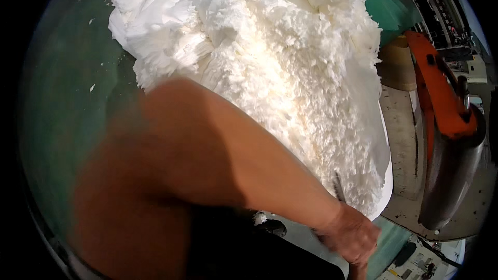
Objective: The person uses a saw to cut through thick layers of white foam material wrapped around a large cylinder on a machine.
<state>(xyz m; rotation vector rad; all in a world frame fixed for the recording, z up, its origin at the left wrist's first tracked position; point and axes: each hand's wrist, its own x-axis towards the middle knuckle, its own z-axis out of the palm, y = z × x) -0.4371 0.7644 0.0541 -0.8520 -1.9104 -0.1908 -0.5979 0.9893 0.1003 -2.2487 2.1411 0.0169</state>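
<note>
A large heap of fluffy white fibre wadding [280, 67] fills the middle of the view, its surface loose and tufted. My left arm bends at the elbow and crosses in front of the heap. At its near right end my left hand [353, 236] is closed; what its fingers hold, if anything, is hidden. A thin dark metal strip [339, 186], perhaps a blade, sticks up beside the wrist against the wadding. What grips this strip does not show. Just under the hand is a small skin-coloured piece, too little to name. I cannot make out my right hand.
At the right, an orange machine arm [433, 83] with a grey metal cylinder [451, 176] stands on a worn beige worktop [402, 140]. Behind it are a green cloth [389, 13] and dark machinery [436, 5]. White scraps lie on the green floor [67, 72]; a dark shoe [275, 226] shows below.
</note>
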